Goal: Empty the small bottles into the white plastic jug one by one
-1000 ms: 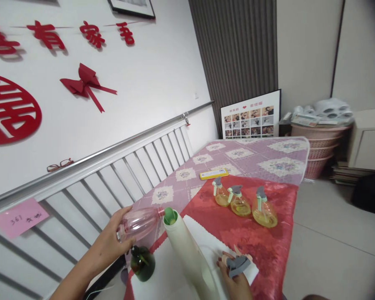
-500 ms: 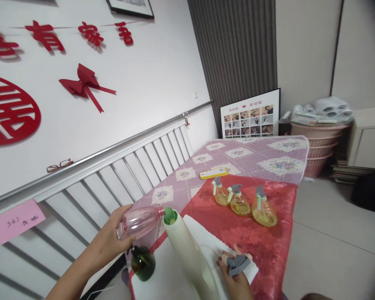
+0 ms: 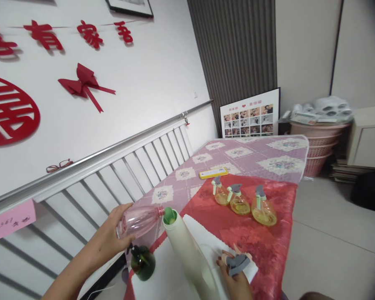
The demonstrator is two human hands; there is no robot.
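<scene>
My left hand [image 3: 114, 231] is wrapped round the base of a clear pink spray bottle [image 3: 140, 221], tipped nearly on its side with its neck to the right. That neck meets the green mouth of a tall pale container [image 3: 187, 254], which leans at a slant. Low on the right, my right hand [image 3: 234, 281] grips a grey and pink spray head [image 3: 237, 263] by its lower part. A dark green pump bottle [image 3: 143, 264] stands below my left hand. Whether liquid is flowing from the pink bottle I cannot tell.
Three amber spray bottles [image 3: 240, 203] stand on the red cloth [image 3: 262, 250], with a yellow case [image 3: 213, 173] behind them. White paper [image 3: 162, 266] lies under the pale container. A white railing [image 3: 118, 175] runs along the left; stacked pink baskets [image 3: 318, 154] stand at the back right.
The pink note on the railing has shifted left in view. Both hands and what they hold stay almost the same.
</scene>
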